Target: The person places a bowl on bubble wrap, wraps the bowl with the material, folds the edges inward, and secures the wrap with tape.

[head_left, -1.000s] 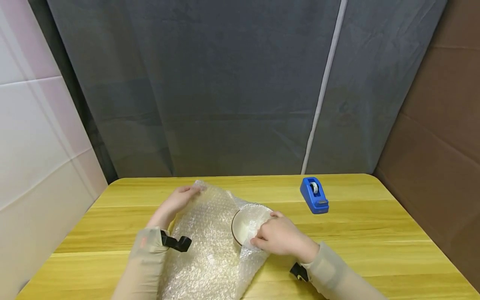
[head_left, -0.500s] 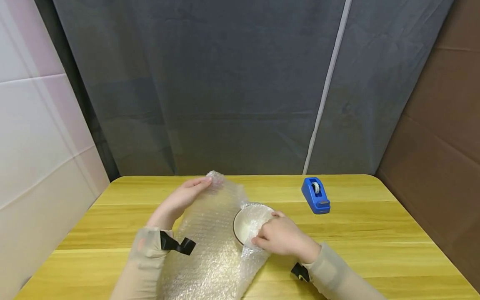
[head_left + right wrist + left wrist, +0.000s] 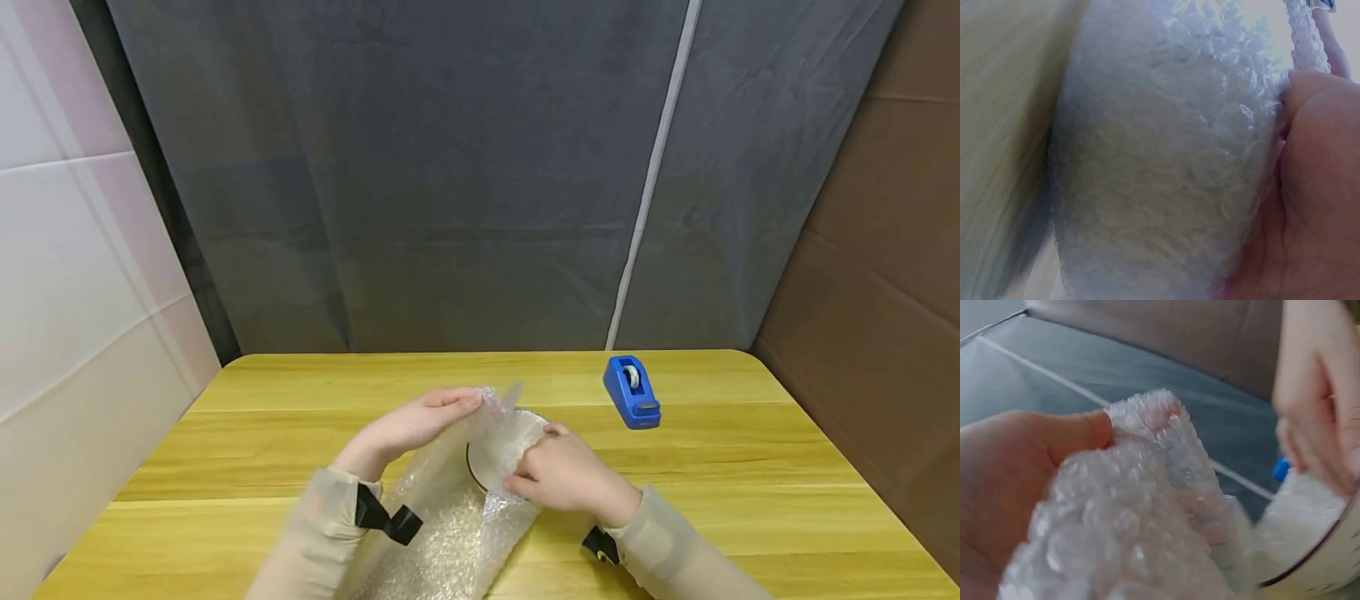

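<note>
A pale round bowl (image 3: pixel 1334 565) with a dark rim sits on a sheet of bubble wrap (image 3: pixel 442 533), part of which is folded over its right side. My left hand (image 3: pixel 416 421) pinches the far edge of the sheet between thumb and fingers and holds it raised at the bowl's left. My right hand (image 3: pixel 570 471) holds the folded wrap down over the bowl's right rim, its fingers reaching inside. In the right wrist view, bubble wrap (image 3: pixel 1154 144) covers the bowl's outer side next to the palm. The raised sheet hides part of the bowl in the head view.
A blue tape dispenser (image 3: pixel 632 392) with a roll of tape stands at the back right of the wooden table (image 3: pixel 750 467). A grey curtain (image 3: pixel 465 183) hangs behind the table, with a white panel at the left and a brown one at the right.
My left hand has lifted the edge of the bubble wrap and carried it rightward to the bowl, now partly covering it. The right hand has stayed nearly still on the rim.
</note>
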Demonstrator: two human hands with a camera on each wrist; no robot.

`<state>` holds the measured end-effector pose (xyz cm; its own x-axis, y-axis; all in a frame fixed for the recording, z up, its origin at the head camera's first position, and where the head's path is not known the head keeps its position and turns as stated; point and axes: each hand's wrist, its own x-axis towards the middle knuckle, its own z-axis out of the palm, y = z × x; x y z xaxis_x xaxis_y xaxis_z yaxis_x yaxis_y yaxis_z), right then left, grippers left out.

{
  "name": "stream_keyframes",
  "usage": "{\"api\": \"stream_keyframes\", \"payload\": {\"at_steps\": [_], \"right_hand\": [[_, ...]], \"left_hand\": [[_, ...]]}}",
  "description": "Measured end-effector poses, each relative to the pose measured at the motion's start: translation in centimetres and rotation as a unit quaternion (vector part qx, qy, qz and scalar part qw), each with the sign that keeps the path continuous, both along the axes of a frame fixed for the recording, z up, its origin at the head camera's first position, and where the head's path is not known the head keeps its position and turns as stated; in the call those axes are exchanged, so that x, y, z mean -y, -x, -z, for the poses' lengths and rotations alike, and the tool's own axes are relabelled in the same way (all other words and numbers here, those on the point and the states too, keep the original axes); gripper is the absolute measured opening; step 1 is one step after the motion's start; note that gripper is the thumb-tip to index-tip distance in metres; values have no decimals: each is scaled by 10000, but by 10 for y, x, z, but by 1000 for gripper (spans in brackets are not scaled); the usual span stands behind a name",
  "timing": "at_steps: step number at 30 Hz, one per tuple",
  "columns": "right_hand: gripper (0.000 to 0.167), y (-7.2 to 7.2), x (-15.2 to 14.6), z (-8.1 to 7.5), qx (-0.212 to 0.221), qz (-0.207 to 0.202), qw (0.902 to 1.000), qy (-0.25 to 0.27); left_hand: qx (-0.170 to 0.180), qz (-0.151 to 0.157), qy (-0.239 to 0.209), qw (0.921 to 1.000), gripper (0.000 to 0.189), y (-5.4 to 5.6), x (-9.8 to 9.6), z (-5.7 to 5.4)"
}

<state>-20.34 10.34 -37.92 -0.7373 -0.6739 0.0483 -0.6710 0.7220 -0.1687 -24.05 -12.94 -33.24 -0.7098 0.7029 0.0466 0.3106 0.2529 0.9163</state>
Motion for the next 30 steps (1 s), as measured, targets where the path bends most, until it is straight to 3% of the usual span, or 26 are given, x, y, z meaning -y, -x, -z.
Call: {"api": "stream_keyframes", "payload": {"at_steps": [5, 9, 12, 17, 20, 30], "right_hand": [[41, 1, 1, 1, -99, -6, 9999, 42], [35, 2, 2, 2, -253, 3, 9997, 39], [28, 1, 2, 3, -315, -7, 9995, 26], [25, 0, 1, 3, -333, 36, 9994, 62], [26, 0, 0, 3, -287, 78, 9995, 111], [35, 3, -5, 1, -4, -63, 9997, 257]], "left_hand": [[-23, 361, 278, 9990, 40, -4, -14, 10], [-323, 587, 573, 9961, 35, -5, -22, 17], [-686, 649, 1050, 9900, 35, -6, -27, 20], [-1408, 626, 1929, 9690, 33, -9, -37, 25], [-1658, 578, 2240, 9586, 33, -9, -43, 28], [-2058, 101, 2688, 9409, 32, -14, -48, 38]]}}
